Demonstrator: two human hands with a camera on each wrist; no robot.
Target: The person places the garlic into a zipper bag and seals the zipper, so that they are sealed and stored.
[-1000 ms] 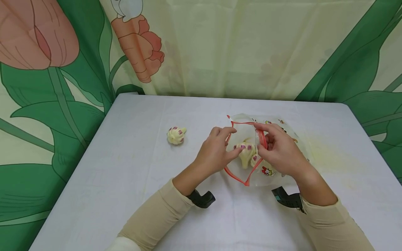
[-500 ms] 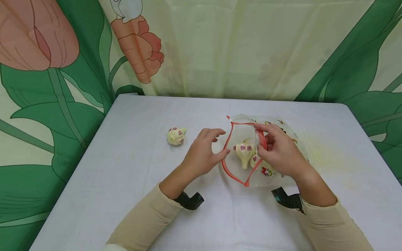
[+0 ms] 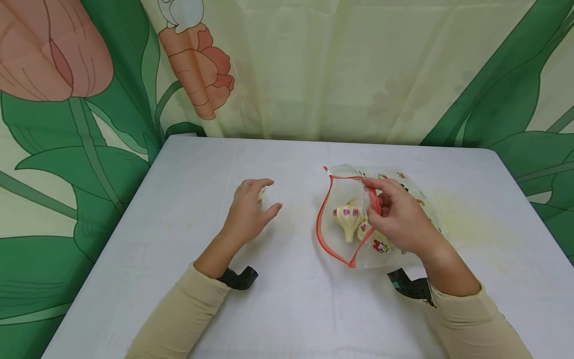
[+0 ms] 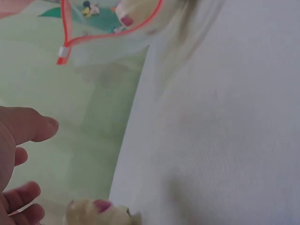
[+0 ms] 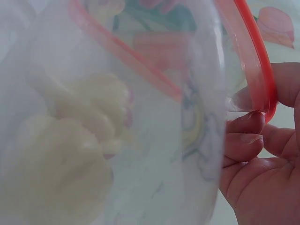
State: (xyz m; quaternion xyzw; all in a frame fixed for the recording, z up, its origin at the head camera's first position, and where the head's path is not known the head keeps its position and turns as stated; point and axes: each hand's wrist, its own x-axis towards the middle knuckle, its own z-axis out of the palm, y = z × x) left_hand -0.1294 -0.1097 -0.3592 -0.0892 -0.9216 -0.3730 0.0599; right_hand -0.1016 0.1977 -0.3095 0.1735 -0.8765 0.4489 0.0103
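A clear zip bag (image 3: 335, 244) with a red zip edge and small cartoon prints lies with its mouth spread, facing left. My right hand (image 3: 399, 214) pinches the bag's red edge between thumb and fingers. Inside sit a cream garlic bulb (image 3: 350, 217) with purple patches and a second garlic bulb (image 3: 362, 229), partly behind the red edge. Out to the left, my left hand (image 3: 246, 212) hovers by a loose garlic bulb (image 4: 96, 213), thumb and fingers spread apart. In the head view that hand hides most of the bulb; the left wrist view shows it apart from the fingers.
A white-covered table (image 3: 287, 309) carries everything. Behind it hangs a curtain (image 3: 323, 70) printed with flowers and leaves. A red zip slider end (image 4: 62, 56) sticks out at the bag's corner.
My left hand has left the bag's mouth and moved left to the loose garlic bulb. My right hand has kept its pinch on the bag; the mouth's left side has spread slightly.
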